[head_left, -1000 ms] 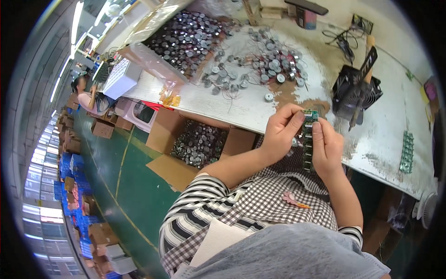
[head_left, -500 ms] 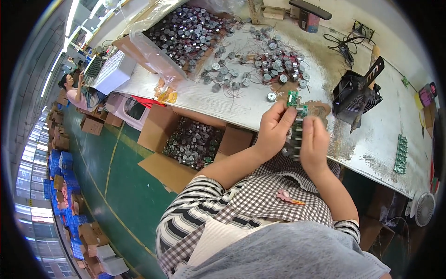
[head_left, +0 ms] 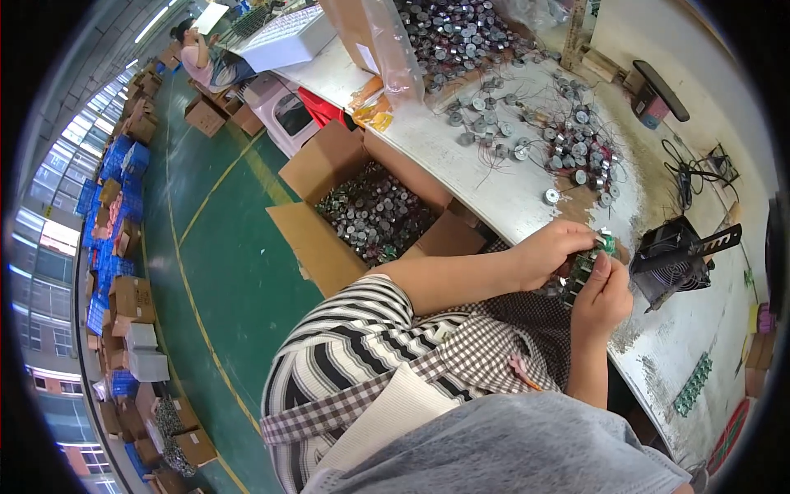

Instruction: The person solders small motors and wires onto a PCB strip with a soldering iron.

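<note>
A green circuit-board strip with silvery metal parts [head_left: 583, 267] is held between my two hands, just off the bench's front edge. My left hand [head_left: 550, 255] pinches its far end, fingers closed near the green tip. Lower down, my right hand [head_left: 602, 298] grips it with the thumb pressed along the boards. My fingers hide much of the strip. Beyond the hands, a single round metal motor [head_left: 551, 197] lies on the bench, close to a pile of wired motors [head_left: 580, 152].
Under the bench edge stands an open cardboard box [head_left: 317, 239] full of motors and boards. A black fan [head_left: 671, 255] with a dark slotted bar sits right of my hands. Another green board strip [head_left: 694, 384] lies at the right. A person [head_left: 202, 62] sits at the far left.
The view has swung, so the bench and boxes appear shifted. My left hand has moved up to the strip's far end, and my right thumb now lies on the boards.
</note>
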Demonstrator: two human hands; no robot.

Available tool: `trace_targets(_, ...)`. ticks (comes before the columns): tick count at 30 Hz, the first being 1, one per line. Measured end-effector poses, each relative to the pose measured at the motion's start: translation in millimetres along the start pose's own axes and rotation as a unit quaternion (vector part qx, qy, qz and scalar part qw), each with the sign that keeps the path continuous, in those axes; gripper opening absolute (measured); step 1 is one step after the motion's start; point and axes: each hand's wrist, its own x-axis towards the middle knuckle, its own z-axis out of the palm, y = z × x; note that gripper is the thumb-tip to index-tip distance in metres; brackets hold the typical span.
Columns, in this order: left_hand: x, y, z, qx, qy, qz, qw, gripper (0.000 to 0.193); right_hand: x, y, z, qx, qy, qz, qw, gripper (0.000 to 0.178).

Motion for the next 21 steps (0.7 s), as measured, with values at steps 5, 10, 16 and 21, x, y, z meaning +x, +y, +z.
trace_targets(5,-10,-10,9,0.191,0.037,0.107,0.975,0.017,14,4,-1,0.082,0.008,0.177,0.981,0.023)
trace_targets(10,1,-8,10,0.106,0.030,0.217,0.970,0.014,-18,4,12,0.162,-0.008,0.176,0.971,0.018)
trace_targets(16,12,3,2,-0.078,0.010,-0.011,0.997,0.011,-12,-1,3,0.073,0.004,0.090,0.993,0.017)
trace_targets(21,-1,-11,-4,0.071,-0.006,0.102,0.992,0.018,-13,-2,2,0.091,0.019,0.125,0.988,0.014)
